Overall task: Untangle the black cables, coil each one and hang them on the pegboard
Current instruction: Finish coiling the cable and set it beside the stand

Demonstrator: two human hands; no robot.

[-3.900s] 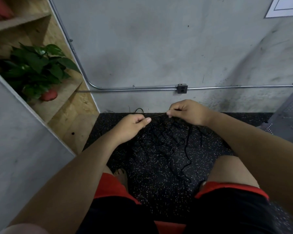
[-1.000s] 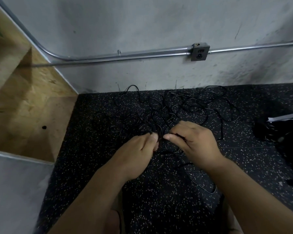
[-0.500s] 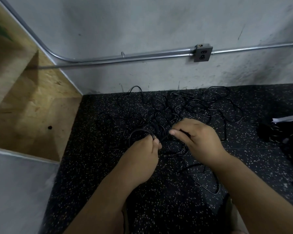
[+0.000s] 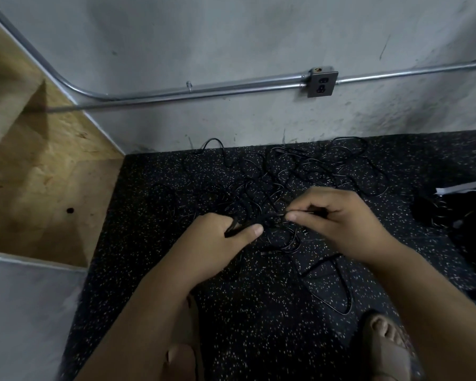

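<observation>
Untangling stage: left hand and right hand each pinch black cables; next, one strand needs freeing.

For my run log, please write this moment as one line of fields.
phase: untangling | left hand: grips a cable | right hand: pinches a cable | black cables: tangled on floor | pegboard: not in view

I see the left hand gripping a few strands and the right hand pinching one strand just beside it, with the tangled black cables spreading beyond both hands across the speckled floor.
</observation>
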